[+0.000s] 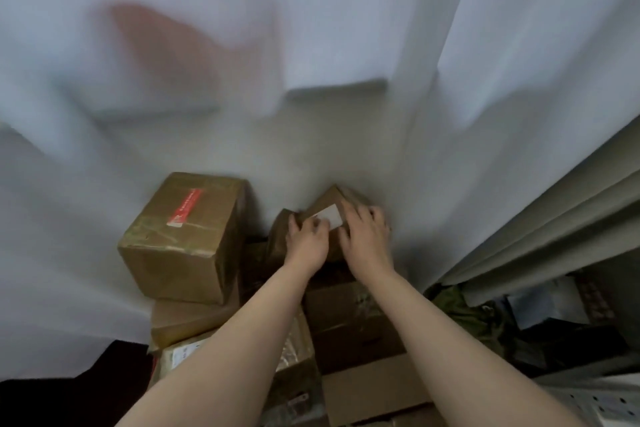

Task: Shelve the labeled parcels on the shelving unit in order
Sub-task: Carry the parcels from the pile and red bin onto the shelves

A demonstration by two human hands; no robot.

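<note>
A small brown parcel [332, 201] with a white label [330, 215] sits tilted on top of a stack of cardboard boxes against a white wall. My left hand [306, 239] grips its left side, fingers curled over the edge. My right hand [367, 232] lies on its right side with fingers spread over the top. A bigger brown parcel [183, 239] with a red sticker [185, 208] rests to the left on the same stack. The picture is blurred by motion.
Lower boxes [349, 322] with tape and labels fill the space under my arms. A grey curtain [540, 236] hangs at the right, with dark clutter [554, 319] below it. A perforated metal piece [595, 402] shows at the bottom right corner.
</note>
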